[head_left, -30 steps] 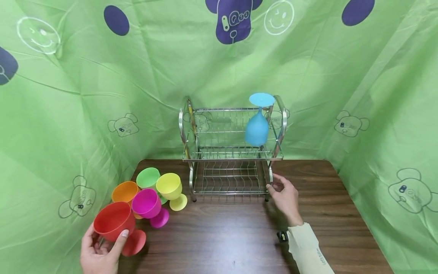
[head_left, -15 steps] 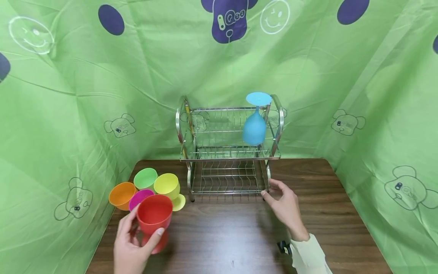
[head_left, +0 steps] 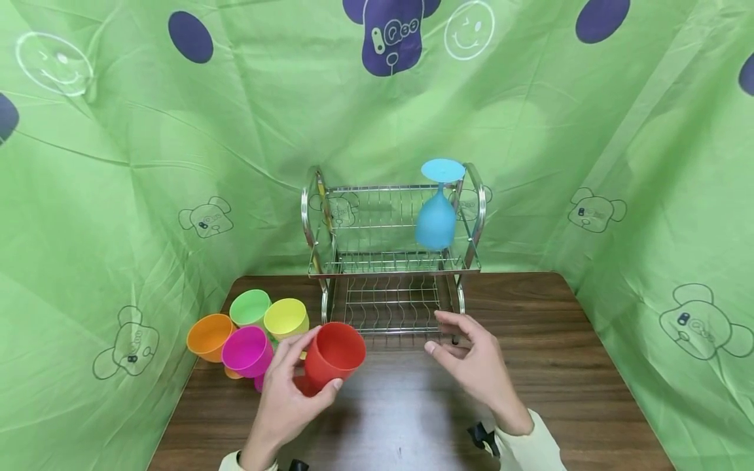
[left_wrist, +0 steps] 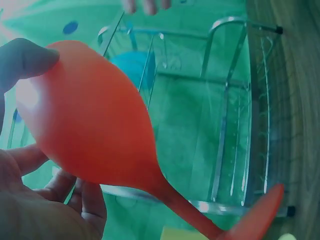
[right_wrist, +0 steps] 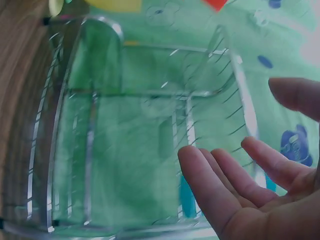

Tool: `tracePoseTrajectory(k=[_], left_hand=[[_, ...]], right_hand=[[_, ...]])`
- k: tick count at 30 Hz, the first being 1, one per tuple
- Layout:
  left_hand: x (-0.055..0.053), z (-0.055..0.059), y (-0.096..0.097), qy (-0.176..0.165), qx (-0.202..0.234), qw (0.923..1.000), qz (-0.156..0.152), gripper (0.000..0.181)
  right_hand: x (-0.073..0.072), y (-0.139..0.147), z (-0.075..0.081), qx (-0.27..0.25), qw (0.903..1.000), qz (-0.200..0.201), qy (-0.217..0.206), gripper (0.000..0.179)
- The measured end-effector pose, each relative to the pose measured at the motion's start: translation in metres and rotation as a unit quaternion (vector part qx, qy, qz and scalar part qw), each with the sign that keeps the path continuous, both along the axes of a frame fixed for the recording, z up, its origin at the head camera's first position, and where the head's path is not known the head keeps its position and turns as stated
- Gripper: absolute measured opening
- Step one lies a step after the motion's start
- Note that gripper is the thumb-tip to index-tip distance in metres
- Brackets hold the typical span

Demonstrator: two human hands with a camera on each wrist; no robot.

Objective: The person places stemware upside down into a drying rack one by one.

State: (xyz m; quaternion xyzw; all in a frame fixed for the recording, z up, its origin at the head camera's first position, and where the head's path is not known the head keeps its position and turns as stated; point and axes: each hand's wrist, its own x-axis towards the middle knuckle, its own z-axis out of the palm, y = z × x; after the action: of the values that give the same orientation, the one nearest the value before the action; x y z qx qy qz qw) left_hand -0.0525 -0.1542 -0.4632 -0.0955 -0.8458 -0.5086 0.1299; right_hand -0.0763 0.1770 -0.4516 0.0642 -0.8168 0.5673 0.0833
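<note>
Best to hold the red plastic-looking stemmed goblet (head_left: 337, 353) mouth up, bowl gripped lightly in the left hand (head_left: 287, 392), above the brown wood-grain table (head_left: 400, 425) before the two-tier silver wire rack's (head_left: 394, 273) front edge; perhaps steady the foot with the right hand (head_left: 474, 360), apart and holding nothing near the rack's front right corner. Count one rack, six goblets: red, light-blue goblet (head_left: 436, 222) inverted on the upper tier, and near the table's left edge orange goblet (head_left: 210, 336), light-green goblet (head_left: 250, 307), magenta goblet (head_left: 247, 350), yellow goblet (head_left: 287, 316).

"Qee" lettering (head_left: 403, 31) on purple figure (head_left: 377, 63) on green cloth (head_left: 265, 124)
</note>
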Motion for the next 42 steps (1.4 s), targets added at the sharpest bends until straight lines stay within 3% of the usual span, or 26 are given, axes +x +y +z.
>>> tracePoseTrajectory(k=[6,11,17,22,30,42], left_hand=[[-0.010,0.003,0.015,0.012,-0.026,0.9971,-0.070,0.088],[-0.014,0.010,0.029,0.025,-0.085,0.9904,-0.106,0.090],[-0.014,0.019,0.043,0.040,-0.143,0.9786,-0.143,0.089],[-0.014,0.023,0.050,0.051,-0.166,0.9709,-0.165,0.089],[-0.012,0.030,0.056,0.053,-0.189,0.9634,-0.182,0.089],[-0.012,0.031,0.056,0.040,-0.208,0.9586,-0.190,0.089]], right_hand=[[0.008,-0.014,0.017,0.003,0.9961,0.074,0.047,0.060],[0.012,-0.023,0.022,0.023,0.9859,0.133,0.099,0.064],[0.016,-0.029,0.022,0.055,0.9791,0.170,0.098,0.068],[0.017,-0.032,0.020,0.069,0.9763,0.187,0.084,0.068],[0.015,-0.030,0.017,0.077,0.9731,0.194,0.096,0.066],[0.016,-0.033,0.012,0.062,0.9795,0.178,0.072,0.065]])
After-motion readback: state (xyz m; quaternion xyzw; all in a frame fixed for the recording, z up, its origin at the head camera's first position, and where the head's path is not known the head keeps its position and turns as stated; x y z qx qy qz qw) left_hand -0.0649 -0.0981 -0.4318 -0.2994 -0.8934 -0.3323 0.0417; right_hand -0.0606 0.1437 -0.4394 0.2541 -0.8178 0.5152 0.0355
